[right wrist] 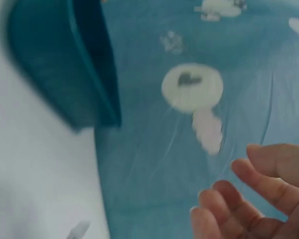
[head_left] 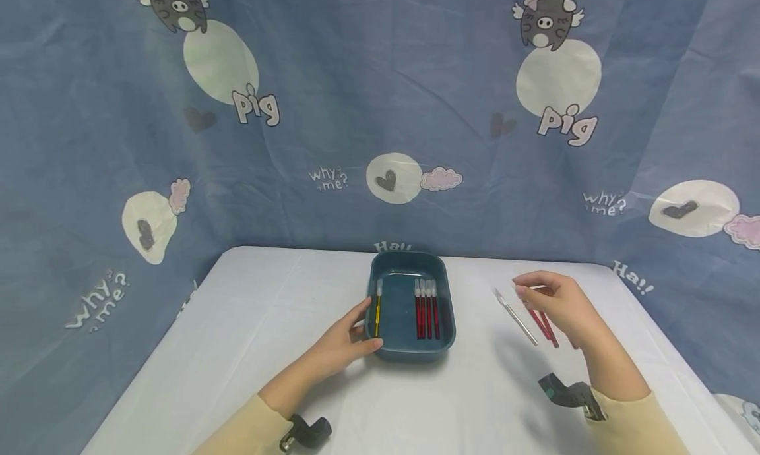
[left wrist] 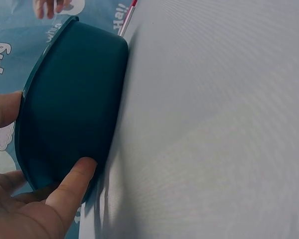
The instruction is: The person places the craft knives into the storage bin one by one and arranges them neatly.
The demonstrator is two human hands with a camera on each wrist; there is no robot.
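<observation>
My left hand (head_left: 341,343) holds the left front corner of a dark teal plastic tray (head_left: 410,356), its thumb against the outer wall and a finger at the rim (left wrist: 21,99). Inside, a yellow craft knife (head_left: 377,313) lies along the left wall, and several red craft knives (head_left: 429,316) with clear caps lie side by side at the right. My right hand (head_left: 558,303) hovers over loose red craft knives (head_left: 549,330), partly hiding them. Nothing shows between its loosely bent fingers (right wrist: 269,164). Left of that hand lies a silver craft knife (head_left: 516,318).
The white table (head_left: 463,402) carries the tray near its back edge. Behind it hangs a blue cloth (head_left: 332,112) printed with pigs and lettering. A dark wrist camera mount (head_left: 570,394) is on the right wrist, another (head_left: 305,432) on the left.
</observation>
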